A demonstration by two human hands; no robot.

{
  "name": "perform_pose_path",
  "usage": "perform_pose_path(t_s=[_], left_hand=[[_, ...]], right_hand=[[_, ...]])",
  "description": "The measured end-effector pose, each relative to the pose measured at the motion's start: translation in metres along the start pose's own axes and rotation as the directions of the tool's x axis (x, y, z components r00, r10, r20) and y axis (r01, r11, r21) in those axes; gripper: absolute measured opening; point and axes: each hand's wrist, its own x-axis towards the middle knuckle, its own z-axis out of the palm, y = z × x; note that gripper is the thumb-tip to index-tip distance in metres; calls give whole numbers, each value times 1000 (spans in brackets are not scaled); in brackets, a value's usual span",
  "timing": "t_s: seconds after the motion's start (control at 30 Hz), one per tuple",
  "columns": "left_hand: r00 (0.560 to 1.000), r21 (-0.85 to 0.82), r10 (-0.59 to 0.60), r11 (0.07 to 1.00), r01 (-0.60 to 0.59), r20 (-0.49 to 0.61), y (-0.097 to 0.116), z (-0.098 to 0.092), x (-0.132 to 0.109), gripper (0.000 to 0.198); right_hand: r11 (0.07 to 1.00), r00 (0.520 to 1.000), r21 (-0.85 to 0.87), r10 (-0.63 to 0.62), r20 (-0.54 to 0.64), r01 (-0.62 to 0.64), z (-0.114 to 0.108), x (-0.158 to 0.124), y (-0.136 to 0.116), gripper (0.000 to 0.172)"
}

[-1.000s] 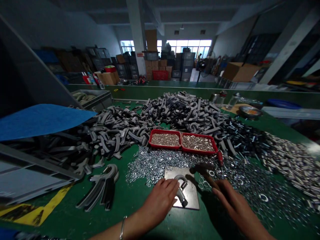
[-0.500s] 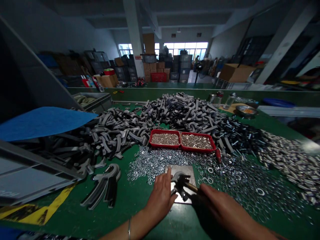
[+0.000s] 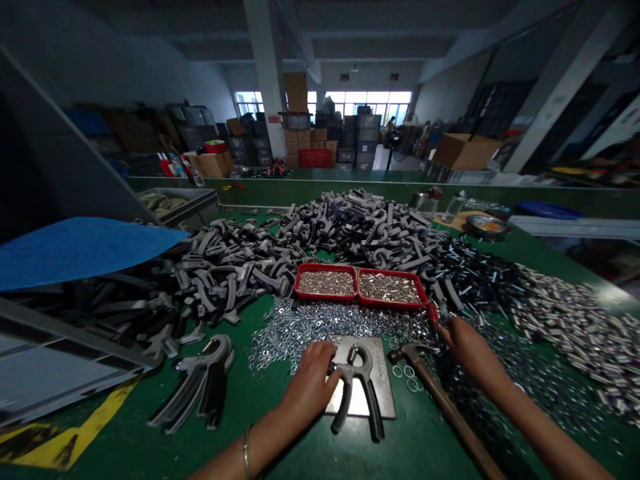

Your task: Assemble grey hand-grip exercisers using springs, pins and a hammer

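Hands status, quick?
Left hand: closed on the grey-and-black metal hand grip.
Right hand: curled beside the loose steel bolts; cannot tell if holding anything.

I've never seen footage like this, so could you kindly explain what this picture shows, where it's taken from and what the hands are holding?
This view comes from a single camera worn on a person's head, looking forward and down, so the forearms are the wearer's own. The left hand holds a grey-and-black hand grip exerciser on a metal plate. The right hand is beside a red divided tray and loose steel washers; whether it holds anything is too small to tell. A wooden-handled hammer lies on the green workbench, and piles of grey-black grip parts fill the area behind.
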Motion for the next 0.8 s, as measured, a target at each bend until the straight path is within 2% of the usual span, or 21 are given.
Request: perform_pose_path(t_s=[0.07,0.2,0.33,0.4,0.43,0.47,0.5,0.53,0.57,0.6,0.67,0.73,0.8], left_hand=[[999,47,12,999,-14,35,-4,5,-6,25],[999,93,7,996,-12,50,1,15,-15,49],[998,103,-17,995,10,63,7,19,-11,42],[997,91,-30,996,23,76,7,19,-8,40],[996,83,-33,996,26,85,7,18,-7,40],[995,75,-36,997,29,93,6,18,-6,40],[994,69,-39,997,32,100,5,18,-6,41],[993,66,-44,997,37,106,4,18,-6,41],[993,65,-48,997,41,109,4,18,-6,41],[992,64,-50,997,43,112,3,18,-6,41],[993,56,-43,998,37,113,2,18,-6,42],[993,49,-32,998,26,113,0,19,-5,43],[993,51,-31,998,25,116,-2,21,-5,44]], right_hand=[[997,998,-34,68,4,-68,7,22,-1,29],[992,993,-50,118,12,-117,11,42,-3,21],[991,990,13,137,-27,-136,-17,33,-4,28],[981,993,164,109,-36,-102,-29,15,-20,33],[954,997,290,82,-14,-74,-31,3,-33,33],[848,999,528,41,15,-42,-29,-11,-50,33],[673,997,737,0,80,-59,-23,-24,-68,33],[536,989,837,-20,144,-111,-14,-37,-87,32],[458,986,880,-39,163,-128,-2,-47,-105,32],[420,982,898,-65,177,-134,11,-56,-121,31],[400,982,907,-73,176,-133,37,-64,-142,31],[400,985,909,-67,159,-120,56,-64,-150,31],[394,988,913,-62,143,-108,64,-61,-149,30]])
